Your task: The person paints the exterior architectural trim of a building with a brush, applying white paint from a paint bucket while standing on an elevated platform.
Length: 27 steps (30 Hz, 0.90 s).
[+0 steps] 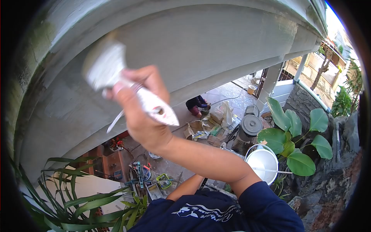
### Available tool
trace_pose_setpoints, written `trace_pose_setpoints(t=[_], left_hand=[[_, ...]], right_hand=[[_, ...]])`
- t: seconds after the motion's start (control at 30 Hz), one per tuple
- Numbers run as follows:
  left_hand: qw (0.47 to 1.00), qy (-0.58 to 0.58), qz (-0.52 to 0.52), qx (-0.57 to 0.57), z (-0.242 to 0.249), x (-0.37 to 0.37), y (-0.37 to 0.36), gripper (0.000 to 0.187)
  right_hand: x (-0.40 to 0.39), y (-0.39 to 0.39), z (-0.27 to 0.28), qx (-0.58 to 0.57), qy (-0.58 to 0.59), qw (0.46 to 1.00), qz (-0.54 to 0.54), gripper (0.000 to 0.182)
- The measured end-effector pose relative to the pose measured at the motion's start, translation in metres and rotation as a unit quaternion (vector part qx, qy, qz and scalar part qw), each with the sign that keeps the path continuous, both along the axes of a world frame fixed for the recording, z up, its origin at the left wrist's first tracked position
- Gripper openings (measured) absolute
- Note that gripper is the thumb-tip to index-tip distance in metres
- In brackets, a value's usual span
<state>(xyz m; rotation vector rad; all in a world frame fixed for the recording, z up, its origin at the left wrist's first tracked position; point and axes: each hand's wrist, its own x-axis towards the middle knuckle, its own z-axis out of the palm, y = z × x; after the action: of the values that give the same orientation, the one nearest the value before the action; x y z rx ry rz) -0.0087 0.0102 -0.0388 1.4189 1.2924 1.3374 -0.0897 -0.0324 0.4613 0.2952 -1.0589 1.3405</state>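
Note:
Fingers wrapped round its white-smeared handle, my right hand [141,104] holds a wide paintbrush [108,63] up in front of the grey wall [201,42]. The bristles are blurred at the upper left and lie over the wall; whether they touch it I cannot tell. A thin white strip hangs below the hand. My left forearm shows low in the middle, but the left hand itself is hidden. A white bucket [262,164] with a stick across it stands to the right of my right arm.
Far below, a person [196,104] bends over a dark bucket near bags and cardboard. A lidded grey bin [251,125], large green leaves [301,163] and a rough stone wall [332,185] are at the right. Long leaves [92,201] and tools [141,174] lie lower left.

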Motion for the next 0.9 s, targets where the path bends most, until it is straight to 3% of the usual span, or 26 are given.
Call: trace_pose_setpoints(t=[0.03, 0.1, 0.2, 0.23, 0.27, 0.3, 0.4, 0.47, 0.6, 0.67, 0.7, 0.73, 0.77, 0.83, 0.9], left_hand=[[1.000, -0.002, 0.003, 0.002, 0.001, 0.001, -0.001, 0.045], [1.000, -0.007, 0.005, 0.013, -0.002, 0.004, -0.001, 0.043], [0.999, -0.019, 0.011, 0.033, -0.013, 0.000, 0.001, 0.040], [1.000, -0.006, 0.006, 0.012, -0.006, -0.003, 0.000, 0.039], [1.000, 0.005, 0.000, -0.013, 0.007, -0.007, -0.001, 0.038], [0.998, 0.016, -0.014, -0.051, 0.033, -0.009, -0.004, 0.035], [0.999, -0.004, -0.017, -0.045, 0.050, -0.006, -0.010, 0.030], [0.999, -0.007, -0.013, -0.045, 0.052, -0.007, -0.010, 0.030], [0.999, -0.001, -0.011, -0.040, 0.043, -0.003, -0.007, 0.035], [0.999, 0.008, -0.008, -0.042, 0.042, -0.006, -0.010, 0.035], [0.999, 0.015, -0.008, -0.046, 0.047, -0.006, -0.011, 0.035], [0.999, 0.022, -0.009, -0.047, 0.051, -0.006, -0.009, 0.035], [0.999, 0.015, -0.005, -0.039, 0.050, -0.007, -0.008, 0.034], [1.000, -0.004, 0.002, -0.024, 0.042, -0.005, -0.005, 0.034], [0.997, -0.071, -0.004, -0.004, -0.006, -0.002, -0.005, 0.046]], right_hand=[[0.007, -0.010, -0.002, -0.004, -0.058, 0.997, 0.043, 0.018], [0.006, -0.009, -0.010, 0.051, -0.060, 0.997, 0.015, 0.009], [0.031, 0.049, 0.003, 0.106, -0.057, 0.984, -0.132, 0.009], [0.054, 0.071, 0.010, 0.082, -0.072, 0.985, -0.132, 0.011], [0.082, 0.100, 0.011, 0.122, -0.063, 0.962, -0.236, 0.012], [0.113, 0.124, 0.014, 0.118, -0.040, 0.953, -0.276, 0.012], [0.215, 0.204, 0.014, 0.061, 0.010, 0.908, -0.415, 0.019], [0.271, 0.238, 0.008, 0.026, -0.059, 0.839, -0.540, 0.016], [0.299, 0.248, 0.013, 0.061, -0.139, 0.623, -0.768, 0.011], [0.263, 0.236, 0.016, 0.140, -0.133, 0.670, -0.717, 0.010], [0.230, 0.215, 0.020, 0.241, -0.120, 0.658, -0.704, 0.010], [0.193, 0.192, 0.021, 0.309, -0.108, 0.612, -0.720, 0.013], [0.156, 0.153, 0.019, 0.326, -0.142, 0.608, -0.710, 0.016], [0.095, 0.082, 0.006, 0.372, -0.150, 0.652, -0.644, 0.015], [0.048, 0.033, -0.011, 0.414, -0.121, 0.726, -0.536, 0.015]])
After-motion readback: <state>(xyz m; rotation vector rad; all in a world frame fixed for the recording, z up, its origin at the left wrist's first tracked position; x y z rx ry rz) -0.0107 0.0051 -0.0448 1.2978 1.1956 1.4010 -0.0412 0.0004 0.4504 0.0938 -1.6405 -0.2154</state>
